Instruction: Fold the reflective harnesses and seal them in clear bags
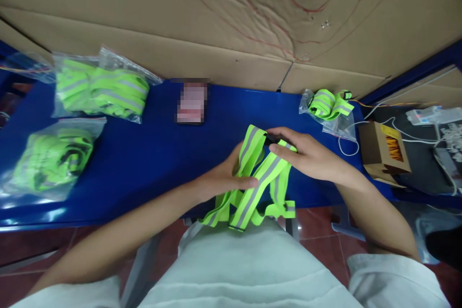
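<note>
A neon-yellow reflective strap [265, 168] with a grey stripe hangs in loops between my hands, in front of my body at the table's near edge. My left hand [225, 173] is closed around its left loops, thumb lying across the band. My right hand [298, 149] pinches the upper right part, beside a black buckle [270, 139]. Several loops and a loose end hang down below. Part of my left fingers is hidden behind the strap.
Clear bags of similar straps lie on the blue table [151, 168]: one back left [101, 86], one front left [54, 159]. Another strap bundle [327, 104] lies on plastic at back right. A pixelated pink object [192, 101] sits mid-back. A cardboard box [384, 149] and white cables stand right.
</note>
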Demonstrator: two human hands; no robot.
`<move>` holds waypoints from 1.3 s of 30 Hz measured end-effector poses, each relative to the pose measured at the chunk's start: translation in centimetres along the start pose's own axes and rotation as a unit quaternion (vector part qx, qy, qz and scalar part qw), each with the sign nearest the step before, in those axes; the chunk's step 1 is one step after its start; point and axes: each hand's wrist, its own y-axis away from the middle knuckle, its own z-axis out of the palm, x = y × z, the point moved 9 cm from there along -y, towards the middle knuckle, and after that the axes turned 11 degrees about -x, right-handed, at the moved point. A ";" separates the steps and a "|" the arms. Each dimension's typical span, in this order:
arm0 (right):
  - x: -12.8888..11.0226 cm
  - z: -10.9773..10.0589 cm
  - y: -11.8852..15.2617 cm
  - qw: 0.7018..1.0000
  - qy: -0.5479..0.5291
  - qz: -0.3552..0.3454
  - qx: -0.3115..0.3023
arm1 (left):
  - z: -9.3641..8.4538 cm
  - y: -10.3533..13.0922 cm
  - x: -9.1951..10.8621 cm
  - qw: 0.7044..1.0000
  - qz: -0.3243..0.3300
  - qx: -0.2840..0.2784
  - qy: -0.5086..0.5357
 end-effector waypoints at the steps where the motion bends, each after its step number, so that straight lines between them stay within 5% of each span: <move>1: -0.6 -0.3 0.2 1.000 0.008 -0.008 0.001 | -0.9 0.1 1.1 0.999 0.034 0.022 0.002; 4: -2.5 -0.6 0.8 0.999 0.041 -0.036 0.004 | -2.2 0.2 3.3 0.993 0.062 0.079 -0.054; 10: -4.6 -0.6 0.3 0.991 0.105 -0.074 0.035 | 0.0 -0.7 3.3 0.989 0.012 0.134 -0.057; 17: -3.0 -1.3 -0.3 0.997 0.001 -0.076 0.017 | -0.4 -1.0 2.0 0.994 -0.031 0.105 0.022; 24: 0.5 -1.7 -1.2 0.977 -0.184 -0.057 0.095 | -3.8 -1.0 2.8 0.966 0.063 0.225 -0.112; 31: 1.3 -1.9 -1.3 0.967 -0.197 -0.045 0.156 | -2.8 -1.5 2.1 0.992 -0.014 0.117 0.040; 39: 3.5 -0.7 -1.8 0.928 -0.350 -0.028 0.125 | -2.9 -1.3 1.2 0.989 -0.045 0.122 0.073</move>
